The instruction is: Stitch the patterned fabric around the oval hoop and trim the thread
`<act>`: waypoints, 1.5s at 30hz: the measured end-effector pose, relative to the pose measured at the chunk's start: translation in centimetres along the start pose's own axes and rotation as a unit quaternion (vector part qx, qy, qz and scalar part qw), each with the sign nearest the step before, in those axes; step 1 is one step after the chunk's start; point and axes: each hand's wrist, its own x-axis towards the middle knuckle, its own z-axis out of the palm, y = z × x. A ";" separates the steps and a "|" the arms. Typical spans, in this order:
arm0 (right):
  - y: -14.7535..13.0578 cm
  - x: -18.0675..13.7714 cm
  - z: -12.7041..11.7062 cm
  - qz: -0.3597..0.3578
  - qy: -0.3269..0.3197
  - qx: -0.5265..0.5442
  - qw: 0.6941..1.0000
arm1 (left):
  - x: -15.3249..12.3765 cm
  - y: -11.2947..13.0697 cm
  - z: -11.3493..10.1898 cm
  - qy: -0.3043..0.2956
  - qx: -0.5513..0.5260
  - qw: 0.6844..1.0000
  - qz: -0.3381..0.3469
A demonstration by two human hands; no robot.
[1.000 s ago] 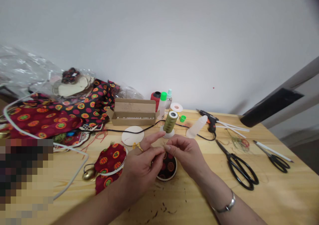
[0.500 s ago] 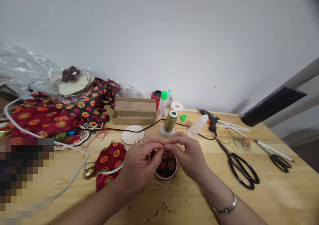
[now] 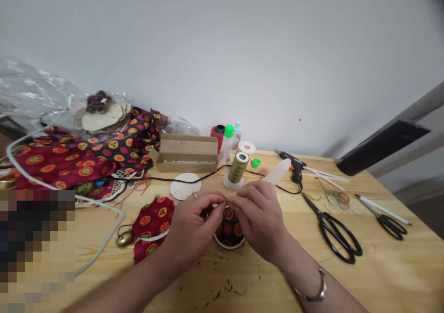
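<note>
My left hand [image 3: 192,225] and my right hand [image 3: 258,218] meet fingertip to fingertip above a small round disc covered in dark fabric with red and orange dots [image 3: 229,232]. Both pinch at something tiny between them that I cannot make out. The disc lies on the wooden table [image 3: 398,276] under my fingers. My right wrist wears a metal bracelet. A spool of olive-green thread [image 3: 237,168] stands upright just beyond my hands.
Left of my hands lie red dotted fabric discs [image 3: 152,218], a brass bell [image 3: 123,240] and a white disc [image 3: 185,186]. Further back: a cardboard box [image 3: 187,153], bottles [image 3: 227,142], a glue gun [image 3: 293,165]. Large black scissors [image 3: 333,230] and smaller scissors [image 3: 385,220] lie right. Patterned cloth [image 3: 58,165] piles left.
My left hand's fingers, stretched out a second ago, have curled into a pinch. Both hands have drawn closer together and lower over the dark disc.
</note>
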 end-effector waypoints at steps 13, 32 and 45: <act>0.4 -0.1 0.5 0.043 -0.041 0.063 0.996 | 0.1 0.1 0.0 -0.012 0.018 1.000 0.010; 0.4 0.0 0.8 0.357 -0.105 0.384 0.845 | -0.1 -0.1 0.0 0.009 0.057 0.994 0.089; 0.3 0.0 0.7 0.248 -0.040 0.289 0.924 | -0.1 -0.3 -0.1 0.009 0.086 0.985 0.152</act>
